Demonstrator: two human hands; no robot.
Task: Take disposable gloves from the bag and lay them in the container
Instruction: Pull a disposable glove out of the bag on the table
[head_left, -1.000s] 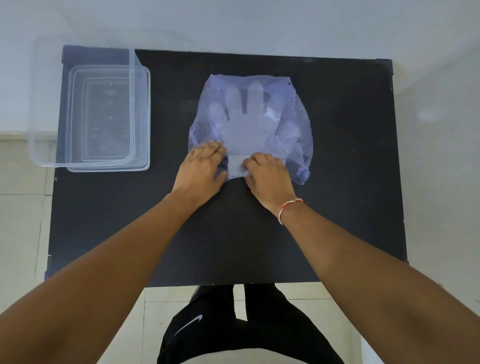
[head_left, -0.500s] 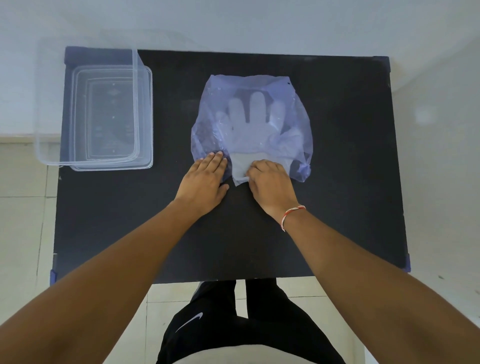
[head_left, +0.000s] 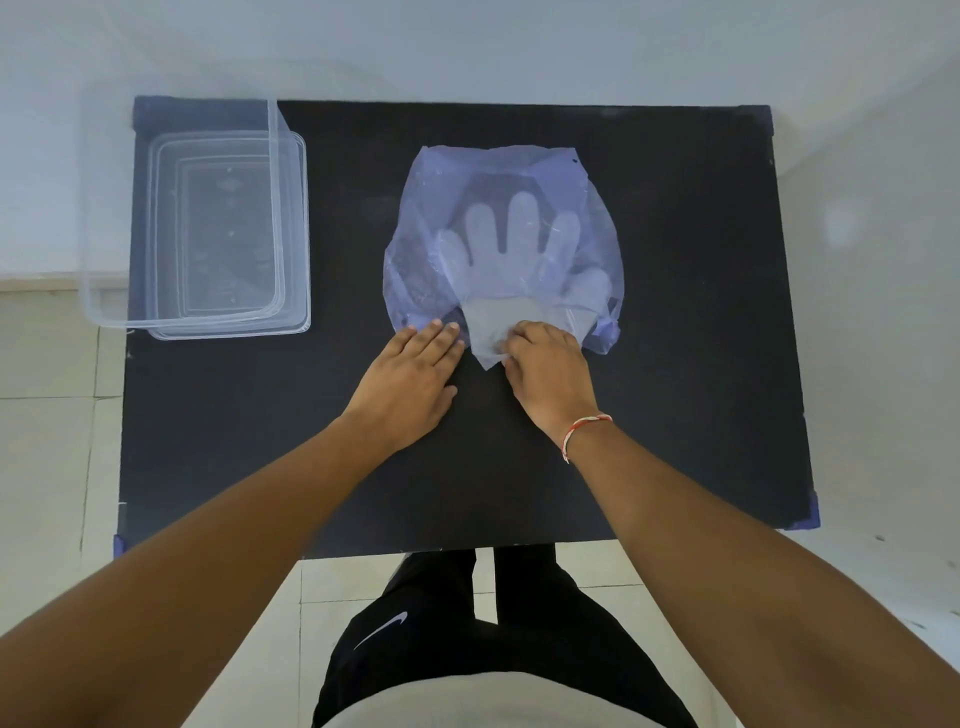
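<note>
A thin bluish plastic bag (head_left: 426, 218) lies flat in the middle of the black table (head_left: 675, 364). Clear disposable gloves (head_left: 511, 260) show through it, fingers pointing away from me. The cuff end (head_left: 485, 325) of a glove sticks out of the bag's near opening. My right hand (head_left: 548, 371) pinches that cuff at its near corner. My left hand (head_left: 410, 379) lies flat, fingers together, pressing the bag's near left edge to the table. The clear rectangular container (head_left: 280, 228) stands at the table's far left, with nothing in it.
The table's near edge is just in front of my legs. White wall lies beyond the far edge and tiled floor shows on both sides. The container overhangs the table's left side.
My right hand has drawn the glove cuff further out of the bag toward me. The gloves inside slid nearer. My left hand stays pressed on the bag's edge.
</note>
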